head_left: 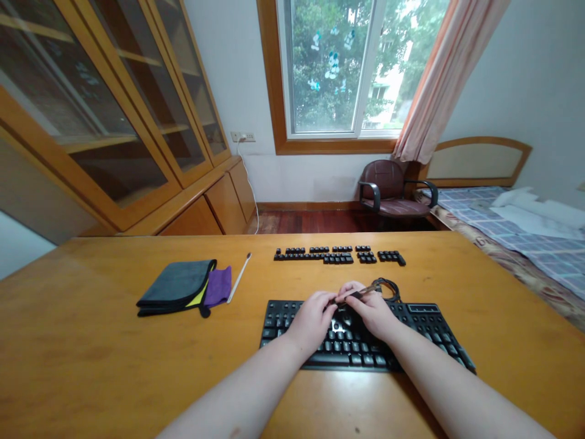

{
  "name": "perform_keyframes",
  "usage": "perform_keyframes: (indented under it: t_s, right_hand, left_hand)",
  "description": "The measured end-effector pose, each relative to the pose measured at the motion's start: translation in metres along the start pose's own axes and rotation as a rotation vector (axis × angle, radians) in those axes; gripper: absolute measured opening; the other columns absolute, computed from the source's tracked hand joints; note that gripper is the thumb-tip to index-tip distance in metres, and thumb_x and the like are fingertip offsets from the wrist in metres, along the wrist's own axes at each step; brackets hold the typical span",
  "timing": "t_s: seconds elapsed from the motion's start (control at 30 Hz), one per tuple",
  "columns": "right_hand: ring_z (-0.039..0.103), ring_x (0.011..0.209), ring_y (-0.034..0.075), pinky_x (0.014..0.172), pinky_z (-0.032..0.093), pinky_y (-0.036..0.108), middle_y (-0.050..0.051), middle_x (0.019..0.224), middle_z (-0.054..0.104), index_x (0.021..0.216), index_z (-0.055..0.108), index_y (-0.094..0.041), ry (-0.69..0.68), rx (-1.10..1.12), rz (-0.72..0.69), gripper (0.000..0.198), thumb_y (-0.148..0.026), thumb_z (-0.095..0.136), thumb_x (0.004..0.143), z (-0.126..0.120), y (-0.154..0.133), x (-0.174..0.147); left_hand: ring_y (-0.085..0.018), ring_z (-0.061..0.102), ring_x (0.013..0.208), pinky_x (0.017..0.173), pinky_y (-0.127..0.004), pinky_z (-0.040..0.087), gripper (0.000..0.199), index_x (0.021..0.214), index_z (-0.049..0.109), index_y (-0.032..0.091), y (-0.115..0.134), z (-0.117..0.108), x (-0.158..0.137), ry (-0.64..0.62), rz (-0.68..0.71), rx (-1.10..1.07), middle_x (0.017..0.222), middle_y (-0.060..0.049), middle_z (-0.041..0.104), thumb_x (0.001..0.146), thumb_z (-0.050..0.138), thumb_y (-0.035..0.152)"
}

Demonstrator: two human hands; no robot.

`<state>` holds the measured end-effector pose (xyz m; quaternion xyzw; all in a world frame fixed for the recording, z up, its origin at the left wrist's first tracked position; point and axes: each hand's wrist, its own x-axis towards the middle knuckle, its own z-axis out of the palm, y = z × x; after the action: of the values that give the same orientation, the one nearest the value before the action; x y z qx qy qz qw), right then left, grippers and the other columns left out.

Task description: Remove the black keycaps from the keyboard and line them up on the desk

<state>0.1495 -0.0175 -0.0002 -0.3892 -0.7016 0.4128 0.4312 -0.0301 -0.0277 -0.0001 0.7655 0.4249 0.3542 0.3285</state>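
A black keyboard [336,360] lies on the wooden desk, and both hands are over its upper middle part. My right hand [372,314] is closed round a slim, brownish tool [371,289], perhaps tweezers; its exact kind is unclear. Close beside it, my left hand [315,317] is pinched near the tool's tip, and what its fingertips hold is too small to make out. Under the hands, part of the keyboard is hidden. Behind the keyboard lies a coiled black cable [392,289]. Farther back, loose black keycaps [338,258] sit in rows.
On the left lie a folded grey cloth [176,283] with yellow lining, a purple cloth [219,286] and a white toothbrush [239,278] with a dark head. Beyond the wooden desk [91,353] stand an office chair [388,189], a bed [525,213] and a glass-door cabinet [150,122].
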Motion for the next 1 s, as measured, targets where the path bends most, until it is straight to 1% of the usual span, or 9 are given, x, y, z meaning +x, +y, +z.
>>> perform_keyframes:
  t_s: [0.13,0.23,0.33,0.43,0.57,0.77,0.9,1.0]
  right_hand:
    - [0.059,0.088,0.018,0.081,0.047,0.033,0.006,0.089,0.062,0.088,0.07,-0.022,0.075,-0.08,-0.048,0.021,-0.032,0.052,0.087,0.003,0.001,-0.003]
    - [0.062,0.086,0.018,0.08,0.05,0.032,0.005,0.088,0.066,0.092,0.069,-0.024,0.112,-0.13,-0.137,0.017,-0.029,0.054,0.086,0.003,0.001,-0.005]
    - [0.063,0.088,0.018,0.081,0.051,0.033,0.005,0.091,0.069,0.096,0.068,-0.025,0.12,-0.196,-0.217,0.017,-0.027,0.055,0.086,0.002,0.001,-0.007]
    - [0.064,0.09,0.018,0.082,0.052,0.034,0.006,0.095,0.069,0.1,0.068,-0.026,0.093,-0.275,-0.272,0.019,-0.028,0.056,0.085,0.0,0.001,-0.008]
    - [0.064,0.091,0.018,0.081,0.053,0.032,0.006,0.1,0.068,0.104,0.067,-0.028,0.037,-0.325,-0.326,0.022,-0.029,0.058,0.084,-0.002,-0.001,-0.01]
    - [0.061,0.096,0.019,0.085,0.051,0.032,0.007,0.106,0.064,0.11,0.064,-0.028,-0.049,-0.386,-0.341,0.026,-0.026,0.057,0.084,-0.005,-0.003,-0.012]
    - [0.06,0.096,0.018,0.083,0.051,0.031,0.008,0.106,0.062,0.11,0.063,-0.027,-0.052,-0.381,-0.384,0.028,-0.022,0.058,0.083,-0.004,0.0,-0.012]
    - [0.06,0.095,0.018,0.082,0.051,0.032,0.008,0.104,0.062,0.108,0.063,-0.026,-0.047,-0.386,-0.387,0.028,-0.021,0.058,0.082,-0.003,-0.001,-0.011]
  left_hand:
    - [-0.018,0.057,0.095,0.088,-0.033,0.046,0.023,0.104,0.062,0.021,-0.002,0.001,0.001,0.057,-0.04,-0.019,0.101,-0.004,0.064,0.083,0.052,0.021]
    - [-0.018,0.059,0.091,0.084,-0.032,0.047,0.023,0.102,0.063,0.02,-0.005,0.001,0.002,0.104,-0.102,-0.061,0.097,-0.004,0.065,0.08,0.057,0.024]
    - [-0.018,0.06,0.092,0.086,-0.032,0.048,0.024,0.102,0.063,0.019,-0.007,0.001,0.004,0.119,-0.137,-0.163,0.099,-0.005,0.066,0.08,0.057,0.027]
    - [-0.018,0.061,0.094,0.088,-0.033,0.047,0.022,0.099,0.065,0.019,-0.006,-0.001,0.006,0.127,-0.185,-0.273,0.1,-0.005,0.067,0.082,0.054,0.028]
    - [-0.018,0.062,0.092,0.087,-0.034,0.048,0.019,0.094,0.065,0.017,-0.006,-0.002,0.008,0.11,-0.241,-0.427,0.096,-0.006,0.068,0.079,0.056,0.026]
    - [-0.016,0.063,0.083,0.083,-0.032,0.048,0.016,0.086,0.061,0.014,-0.007,-0.004,0.011,0.078,-0.289,-0.658,0.087,-0.006,0.067,0.073,0.063,0.022]
    - [-0.015,0.062,0.081,0.081,-0.031,0.048,0.016,0.083,0.059,0.014,-0.008,-0.004,0.011,0.101,-0.287,-0.672,0.083,-0.005,0.066,0.07,0.065,0.021]
    - [-0.016,0.062,0.085,0.085,-0.033,0.047,0.018,0.087,0.06,0.014,-0.008,-0.003,0.01,0.114,-0.27,-0.644,0.089,-0.005,0.066,0.071,0.064,0.019]
